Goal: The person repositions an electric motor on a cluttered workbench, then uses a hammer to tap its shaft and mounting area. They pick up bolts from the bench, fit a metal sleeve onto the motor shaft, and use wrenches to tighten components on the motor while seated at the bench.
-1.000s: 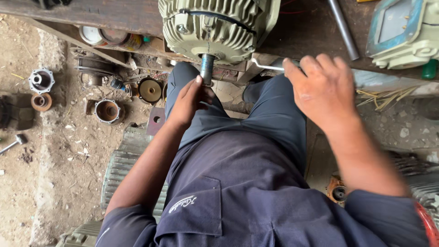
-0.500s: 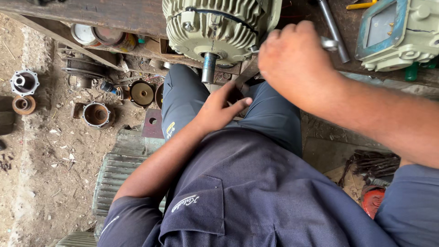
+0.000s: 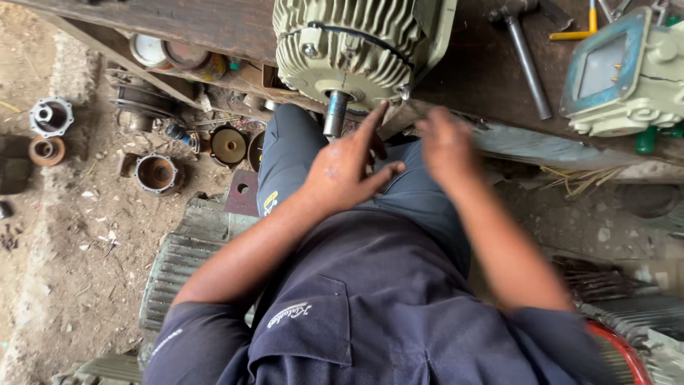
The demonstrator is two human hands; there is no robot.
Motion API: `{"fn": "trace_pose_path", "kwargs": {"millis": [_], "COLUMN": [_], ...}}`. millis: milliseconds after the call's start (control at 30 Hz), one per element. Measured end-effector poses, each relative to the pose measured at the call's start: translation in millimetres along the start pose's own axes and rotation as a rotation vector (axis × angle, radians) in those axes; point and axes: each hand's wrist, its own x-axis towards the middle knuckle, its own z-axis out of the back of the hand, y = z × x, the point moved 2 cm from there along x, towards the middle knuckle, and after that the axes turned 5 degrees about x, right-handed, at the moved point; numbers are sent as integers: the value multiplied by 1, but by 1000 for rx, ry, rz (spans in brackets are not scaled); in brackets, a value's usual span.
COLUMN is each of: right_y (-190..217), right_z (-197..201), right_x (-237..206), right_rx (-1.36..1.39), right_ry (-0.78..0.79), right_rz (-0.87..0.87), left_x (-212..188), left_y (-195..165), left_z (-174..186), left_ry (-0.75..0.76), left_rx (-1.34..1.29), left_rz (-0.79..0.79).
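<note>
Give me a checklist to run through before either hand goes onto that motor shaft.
1. Shaft free of the hands: ok, it sticks out bare from the ribbed motor.
2. Left hand empty: ok, its fingers are spread, holding nothing, just beside the shaft.
3. Right hand empty: cannot tell, it is blurred with motion.
4. Motor seated steadily on the bench: cannot tell, its base is out of view.
5. Tool within reach: ok, a hammer lies on the bench to the right of the motor.
6. Floor underfoot tidy: not ok, round metal parts lie scattered on the dirt.
</note>
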Motion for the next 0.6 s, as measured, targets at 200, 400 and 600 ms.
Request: {"fn": "trace_pose_path", "kwargs": {"millis": [200, 400, 600], "right_y": [-32, -23, 28], "right_z": [-118, -8, 88], "right_x": [-15, -23, -4], "right_rx": [709, 85, -583], "right_ry": [-159, -114, -9], "right_rz": [35, 321, 529], "left_x": [0, -13, -12], "left_y": [-5, -1, 0], "left_z": [18, 33, 17], "left_ry": [-23, -68, -71], "left_rx": [51, -11, 91], "left_rz": [75, 181, 58]}}
